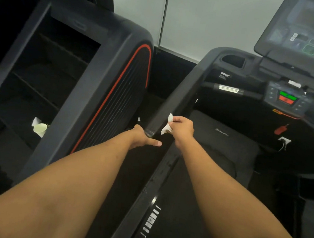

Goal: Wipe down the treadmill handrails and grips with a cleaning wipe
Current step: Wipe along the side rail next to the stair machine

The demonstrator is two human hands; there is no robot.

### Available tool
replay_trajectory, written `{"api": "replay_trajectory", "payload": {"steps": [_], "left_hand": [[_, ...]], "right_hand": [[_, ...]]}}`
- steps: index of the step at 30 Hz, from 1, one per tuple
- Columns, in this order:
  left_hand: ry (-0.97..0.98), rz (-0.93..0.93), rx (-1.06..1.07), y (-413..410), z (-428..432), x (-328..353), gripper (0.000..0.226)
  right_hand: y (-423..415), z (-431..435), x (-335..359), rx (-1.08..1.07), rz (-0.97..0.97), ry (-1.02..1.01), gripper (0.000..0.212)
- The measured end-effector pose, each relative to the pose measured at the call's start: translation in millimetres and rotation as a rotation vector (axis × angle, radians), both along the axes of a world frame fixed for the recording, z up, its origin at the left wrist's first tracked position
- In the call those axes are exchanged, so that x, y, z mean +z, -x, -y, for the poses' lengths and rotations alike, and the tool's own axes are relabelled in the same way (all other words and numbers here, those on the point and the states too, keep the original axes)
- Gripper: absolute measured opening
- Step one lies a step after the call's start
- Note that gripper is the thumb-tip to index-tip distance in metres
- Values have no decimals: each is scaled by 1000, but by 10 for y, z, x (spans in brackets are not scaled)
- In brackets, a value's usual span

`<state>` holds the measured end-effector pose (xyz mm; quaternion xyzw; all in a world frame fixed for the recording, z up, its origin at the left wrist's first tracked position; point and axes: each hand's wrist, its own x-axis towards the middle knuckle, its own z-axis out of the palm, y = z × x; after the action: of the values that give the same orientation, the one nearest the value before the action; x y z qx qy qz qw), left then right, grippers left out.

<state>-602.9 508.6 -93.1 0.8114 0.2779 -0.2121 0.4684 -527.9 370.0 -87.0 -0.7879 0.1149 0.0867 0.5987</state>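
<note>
The treadmill's left handrail (175,97) is a wide dark bar that slopes down from the console toward me. At its near end my left hand (143,138) sits under and around the rail tip, thumb stretched out to the right; its fingers are hidden behind the rail. My right hand (182,128) holds a crumpled white cleaning wipe (167,126) against the inner side of the same rail end. A silver-banded grip bar (231,88) runs across below the console.
A stair-climber machine (90,84) with a red trim line stands close on the left; a white cup (40,128) lies on its steps. The treadmill belt (215,163), control panel (287,98), red safety clip (281,129) and screen (308,32) are to the right.
</note>
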Motion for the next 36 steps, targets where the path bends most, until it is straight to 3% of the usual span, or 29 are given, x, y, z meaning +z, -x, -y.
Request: {"api": "replay_trajectory", "payload": {"steps": [2, 4, 6, 8, 11, 16, 20, 22, 24, 27, 36], "left_hand": [[116, 232, 71, -16, -47, 113, 106], [163, 507, 224, -84, -30, 273, 64], [339, 572, 279, -142, 65, 505, 43], [499, 587, 243, -178, 158, 673, 39], [450, 693, 216, -175, 246, 790, 25], [399, 696, 323, -137, 295, 830, 21], [604, 600, 329, -55, 418, 918, 29], [521, 580, 247, -8, 415, 915, 30], [409, 589, 177, 48, 361, 908, 29], [347, 639, 191, 117, 233, 921, 29], [455, 678, 278, 244, 148, 864, 24]], "right_hand": [[-48, 54, 175, 53, -62, -258, 17], [-48, 87, 371, 173, -77, -421, 18], [-5, 117, 581, 292, -79, -482, 19], [59, 154, 753, 367, -60, -499, 20], [141, 222, 937, 380, 6, -410, 18], [151, 280, 1021, 227, 52, -267, 12], [165, 276, 999, 60, 37, -248, 18], [232, 293, 1038, 34, -24, -332, 13], [343, 345, 1094, 192, -126, -466, 26], [491, 411, 1059, 478, -82, -366, 31], [509, 276, 1005, 128, -169, -718, 22]]}}
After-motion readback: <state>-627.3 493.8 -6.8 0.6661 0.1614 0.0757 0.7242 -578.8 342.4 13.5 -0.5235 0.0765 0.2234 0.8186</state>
